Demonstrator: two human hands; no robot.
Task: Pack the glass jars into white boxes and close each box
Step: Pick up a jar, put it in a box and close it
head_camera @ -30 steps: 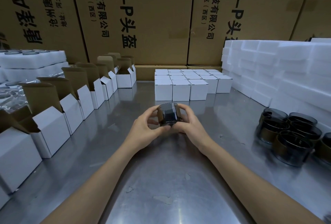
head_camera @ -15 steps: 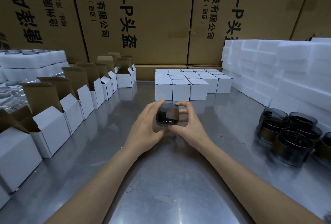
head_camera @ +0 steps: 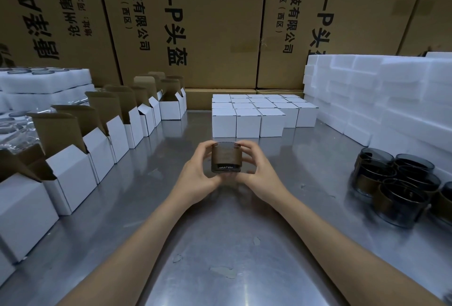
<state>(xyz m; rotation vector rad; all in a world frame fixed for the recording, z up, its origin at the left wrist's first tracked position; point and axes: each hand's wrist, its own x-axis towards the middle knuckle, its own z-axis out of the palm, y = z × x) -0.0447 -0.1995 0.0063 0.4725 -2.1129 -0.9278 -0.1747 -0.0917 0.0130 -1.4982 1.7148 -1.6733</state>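
Note:
A dark glass jar (head_camera: 226, 157) with a brown band is held above the middle of the steel table, tilted a little toward me. My left hand (head_camera: 195, 176) grips its left side and my right hand (head_camera: 259, 171) its right side. A row of open white boxes (head_camera: 97, 144) with brown inner flaps runs along the left. Closed white boxes (head_camera: 249, 117) stand in a block behind the jar. Several more dark glass jars (head_camera: 396, 183) cluster at the right.
Stacks of white foam blocks (head_camera: 381, 100) line the right side. Foam trays (head_camera: 41, 83) and clear plastic lie at the far left. Large brown cartons (head_camera: 195, 24) wall off the back. The steel table (head_camera: 220, 256) carries a few small scraps near me.
The jar has been turned in both hands, so its brown band now faces me; it has also been raised slightly.

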